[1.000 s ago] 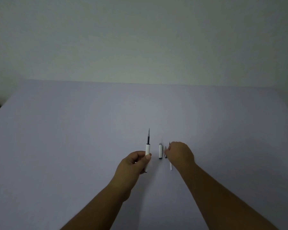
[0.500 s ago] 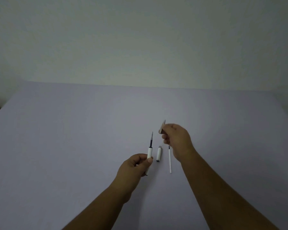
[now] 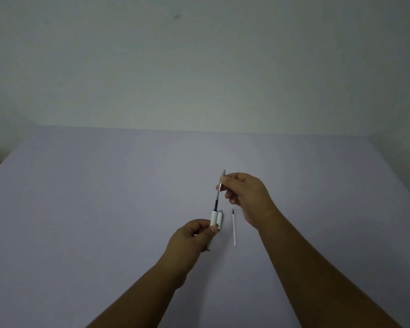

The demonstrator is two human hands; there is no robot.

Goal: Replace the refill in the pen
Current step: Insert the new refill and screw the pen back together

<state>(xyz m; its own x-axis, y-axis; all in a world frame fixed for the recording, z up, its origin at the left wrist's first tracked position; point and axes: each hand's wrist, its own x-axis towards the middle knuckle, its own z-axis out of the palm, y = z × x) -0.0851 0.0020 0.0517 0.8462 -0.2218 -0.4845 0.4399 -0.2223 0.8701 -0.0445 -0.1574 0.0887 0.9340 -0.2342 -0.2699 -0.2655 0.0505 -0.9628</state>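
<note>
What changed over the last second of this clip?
The right hand picked the metal tip piece off the table, lifted it and brought it over the refill protruding from the pen barrel. The left hand kept holding the barrel; the cap and loose refill stayed put.

A pale lilac desk [image 3: 104, 209] fills the lower view. Behind it stands a plain off-white wall [image 3: 199, 67] bearing one small dark mark [image 3: 177, 16].

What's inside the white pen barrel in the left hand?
A dark refill sticks out of the white barrel; its upper end enters the tip piece pinched by the right hand. The left hand covers the barrel's lower part.
</note>
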